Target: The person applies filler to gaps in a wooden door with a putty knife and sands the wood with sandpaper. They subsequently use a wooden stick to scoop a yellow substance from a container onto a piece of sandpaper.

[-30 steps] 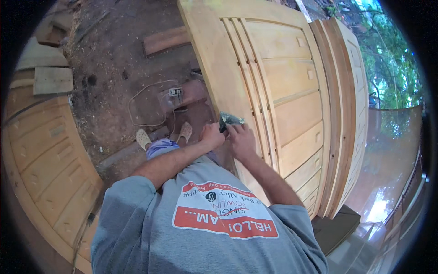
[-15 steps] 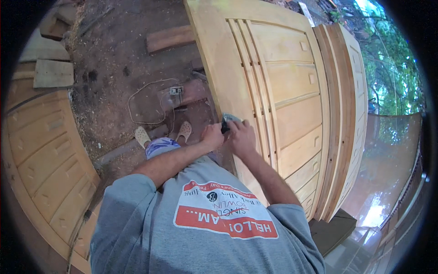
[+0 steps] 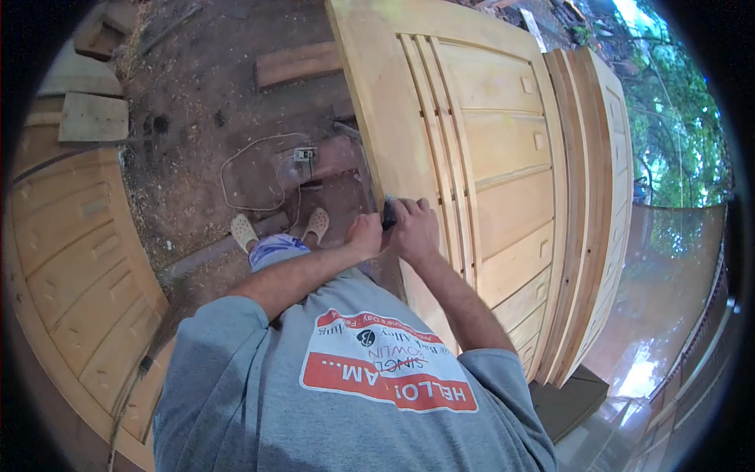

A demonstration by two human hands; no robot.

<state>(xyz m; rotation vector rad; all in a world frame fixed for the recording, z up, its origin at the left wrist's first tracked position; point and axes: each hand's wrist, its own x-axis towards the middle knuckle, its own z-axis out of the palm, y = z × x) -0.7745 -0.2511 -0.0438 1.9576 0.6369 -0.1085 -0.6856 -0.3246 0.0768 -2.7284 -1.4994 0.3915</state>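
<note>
While less of the dark sheet shows than a second ago, right hand holds it in bent fingers at the edge of the door, left hand curled alongside, grip unclear, work likely staying there.

Upside-down lettering stands on the shirt: white on the wide near red band, small on the thin far red strip, and across the white panel between, where one word is struck through; a black emblem sits far left.
</note>
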